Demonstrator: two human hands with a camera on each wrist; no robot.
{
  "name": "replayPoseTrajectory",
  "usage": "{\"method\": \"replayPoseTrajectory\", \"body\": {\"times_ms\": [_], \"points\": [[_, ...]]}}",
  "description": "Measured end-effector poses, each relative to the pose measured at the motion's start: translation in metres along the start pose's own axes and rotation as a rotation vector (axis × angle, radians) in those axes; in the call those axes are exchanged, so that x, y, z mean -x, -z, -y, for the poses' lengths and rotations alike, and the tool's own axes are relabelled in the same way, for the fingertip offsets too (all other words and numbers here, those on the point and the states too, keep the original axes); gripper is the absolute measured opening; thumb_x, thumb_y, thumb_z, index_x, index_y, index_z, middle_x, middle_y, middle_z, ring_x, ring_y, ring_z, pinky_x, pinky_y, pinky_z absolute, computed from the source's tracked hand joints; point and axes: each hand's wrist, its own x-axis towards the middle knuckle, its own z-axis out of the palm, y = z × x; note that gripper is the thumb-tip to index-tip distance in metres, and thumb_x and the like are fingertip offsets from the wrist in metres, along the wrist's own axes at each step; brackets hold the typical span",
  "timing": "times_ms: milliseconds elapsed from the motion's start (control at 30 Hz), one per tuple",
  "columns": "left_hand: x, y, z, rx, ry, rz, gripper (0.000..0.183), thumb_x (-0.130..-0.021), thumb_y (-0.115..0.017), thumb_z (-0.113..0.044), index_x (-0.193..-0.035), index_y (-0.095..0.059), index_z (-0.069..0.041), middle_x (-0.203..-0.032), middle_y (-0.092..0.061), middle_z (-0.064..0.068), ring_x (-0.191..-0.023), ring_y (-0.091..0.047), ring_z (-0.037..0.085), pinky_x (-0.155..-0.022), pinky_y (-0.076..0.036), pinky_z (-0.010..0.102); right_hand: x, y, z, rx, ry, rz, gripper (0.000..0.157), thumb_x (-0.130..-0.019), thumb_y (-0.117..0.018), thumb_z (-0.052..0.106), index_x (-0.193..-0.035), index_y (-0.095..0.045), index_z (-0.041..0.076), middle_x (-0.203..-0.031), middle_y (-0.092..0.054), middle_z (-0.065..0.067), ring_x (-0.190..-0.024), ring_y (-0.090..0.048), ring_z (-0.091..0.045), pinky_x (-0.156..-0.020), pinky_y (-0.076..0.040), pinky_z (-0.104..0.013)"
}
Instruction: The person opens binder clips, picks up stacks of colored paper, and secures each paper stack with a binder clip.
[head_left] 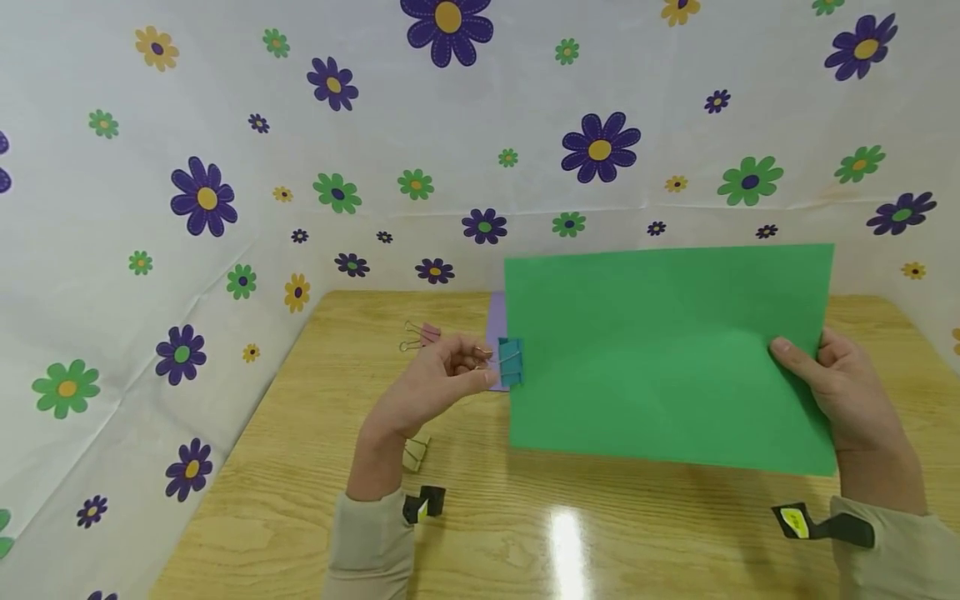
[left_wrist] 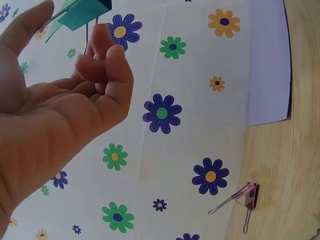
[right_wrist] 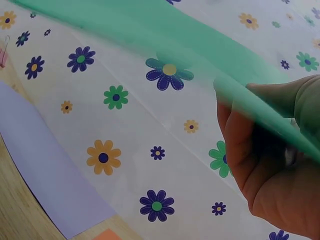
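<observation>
A green sheet of paper point(head_left: 660, 350) is held up off the wooden table, wide side across, in the head view. My right hand point(head_left: 855, 396) pinches its right edge, thumb in front and fingers behind. On the left edge of the sheet sits a blue binder clip point(head_left: 511, 362). My left hand point(head_left: 431, 379) grips this clip by its wire handles, thumb on one handle and curled fingers at the other. From the left wrist, the clip's teal body point(left_wrist: 85, 12) shows at the top, partly cut off by the frame.
A purple sheet point(head_left: 497, 312) lies on the table point(head_left: 300, 467) behind the green one, mostly hidden. Left of it lies a pink binder clip point(head_left: 430, 334); a yellow binder clip point(head_left: 415, 454) is nearer. An orange corner point(right_wrist: 106, 235) shows at the right wrist view's bottom. Flowered cloth point(head_left: 420, 108) surrounds the back.
</observation>
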Motion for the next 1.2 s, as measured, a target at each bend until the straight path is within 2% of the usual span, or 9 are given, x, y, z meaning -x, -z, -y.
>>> {"method": "replayPoseTrajectory", "body": {"times_ms": [167,467,633,733,900,1067,1200], "points": [[0.001,0.005,0.003,-0.069,0.031,0.037,0.034,-0.099,-0.059,-0.021,-0.121,-0.057,0.004,-0.114,-0.061,0.014,-0.099,-0.055,0.022,-0.085,-0.047,0.035,-0.001,-0.001,0.000,0.029,-0.015,-0.002,0.027,-0.103,-0.049,0.004,-0.118,-0.065,0.020,-0.087,-0.075,0.000,-0.068,-0.073,-0.014,-0.055,-0.057,-0.029],[-0.002,0.008,0.002,-0.080,0.080,-0.003,0.034,-0.100,-0.056,-0.030,-0.115,-0.064,0.000,-0.105,-0.066,0.010,-0.091,-0.053,0.024,-0.078,-0.046,0.035,-0.001,-0.003,0.000,0.050,-0.022,-0.007,0.027,-0.103,-0.050,0.004,-0.119,-0.065,0.021,-0.087,-0.075,0.000,-0.067,-0.073,-0.014,-0.054,-0.057,-0.030],[-0.002,0.009,0.004,-0.082,0.096,-0.002,0.037,-0.101,-0.054,-0.033,-0.117,-0.063,-0.001,-0.105,-0.065,0.010,-0.091,-0.052,0.026,-0.079,-0.046,0.036,-0.001,-0.003,-0.001,0.048,-0.019,-0.006,0.028,-0.103,-0.050,0.005,-0.120,-0.065,0.022,-0.088,-0.075,0.000,-0.068,-0.073,-0.014,-0.055,-0.057,-0.030],[0.000,0.010,0.005,-0.058,0.093,0.016,0.040,-0.102,-0.053,-0.031,-0.124,-0.059,0.002,-0.111,-0.063,0.012,-0.097,-0.052,0.024,-0.082,-0.046,0.036,-0.001,-0.004,-0.001,0.040,-0.024,-0.005,0.028,-0.103,-0.050,0.005,-0.119,-0.065,0.022,-0.089,-0.075,0.000,-0.068,-0.073,-0.015,-0.055,-0.057,-0.030],[0.003,0.012,0.005,-0.024,0.049,0.060,0.044,-0.102,-0.054,-0.022,-0.133,-0.051,0.008,-0.127,-0.057,0.019,-0.102,-0.053,0.022,-0.084,-0.047,0.035,-0.001,-0.003,-0.002,0.019,-0.021,-0.006,0.029,-0.103,-0.050,0.004,-0.120,-0.065,0.022,-0.088,-0.075,-0.001,-0.068,-0.073,-0.014,-0.055,-0.057,-0.030],[0.007,0.014,0.003,-0.010,0.026,0.113,0.044,-0.101,-0.056,-0.018,-0.134,-0.049,0.010,-0.127,-0.056,0.023,-0.101,-0.055,0.021,-0.083,-0.047,0.035,0.000,-0.001,-0.003,0.024,-0.019,-0.010,0.030,-0.103,-0.050,0.004,-0.120,-0.066,0.023,-0.088,-0.075,0.000,-0.068,-0.072,-0.014,-0.055,-0.057,-0.029],[0.008,0.015,0.001,0.006,0.024,0.113,0.044,-0.102,-0.054,-0.019,-0.135,-0.049,0.010,-0.133,-0.055,0.022,-0.102,-0.053,0.020,-0.083,-0.046,0.034,0.000,-0.001,-0.003,0.017,-0.022,-0.014,0.029,-0.103,-0.050,0.004,-0.119,-0.066,0.022,-0.088,-0.075,0.000,-0.068,-0.073,-0.013,-0.056,-0.057,-0.029]]}}
